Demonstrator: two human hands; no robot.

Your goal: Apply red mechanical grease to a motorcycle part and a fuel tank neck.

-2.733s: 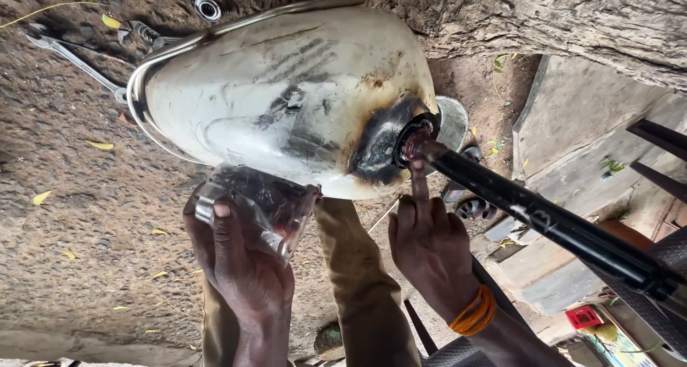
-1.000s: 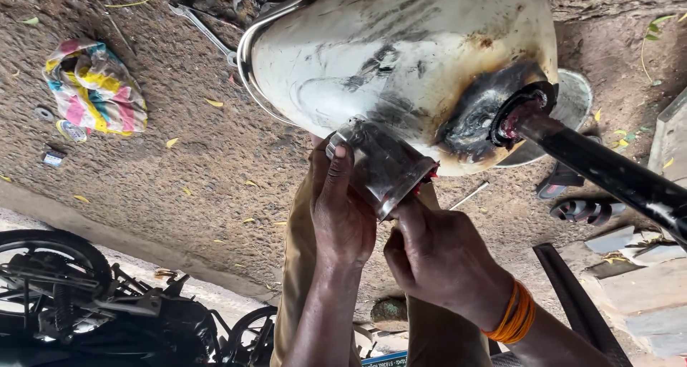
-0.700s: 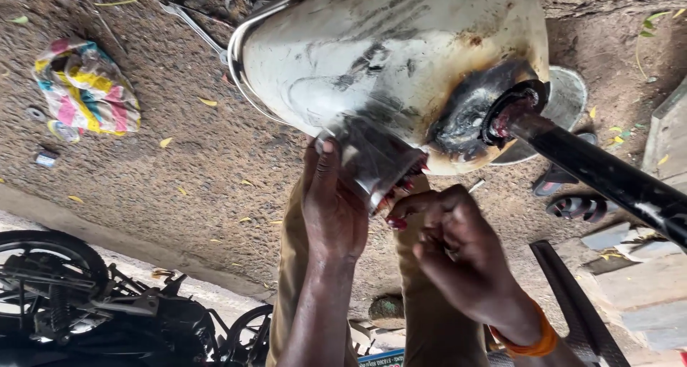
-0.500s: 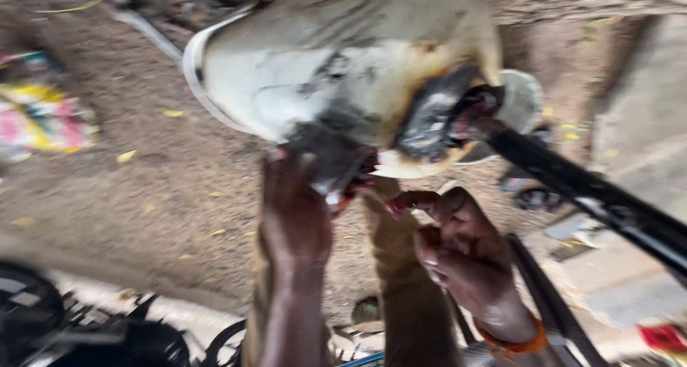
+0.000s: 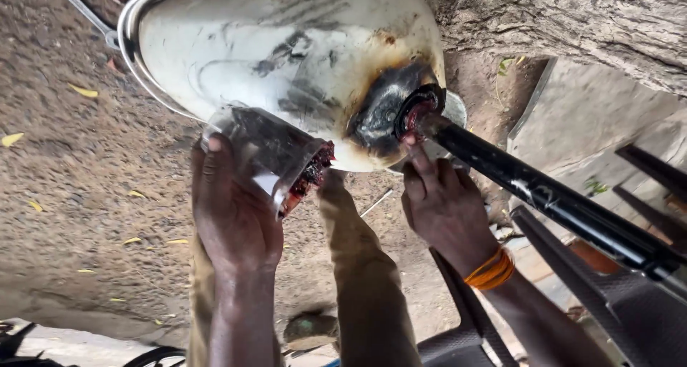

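Gripping the clear cup (image 5: 268, 149) under the tank (image 5: 286, 59), the left hand (image 5: 232, 209) clamps; right hand (image 5: 444, 206), nearer, fingers the rod (image 5: 544, 195) entering the tank's opening.

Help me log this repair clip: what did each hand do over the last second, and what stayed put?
The right hand left the clear cup, where it had worked beside the left hand, and moved right, up to the blackened opening where the black rod enters the white tank. The left hand kept holding the cup against the tank. Tank and rod stayed joined.
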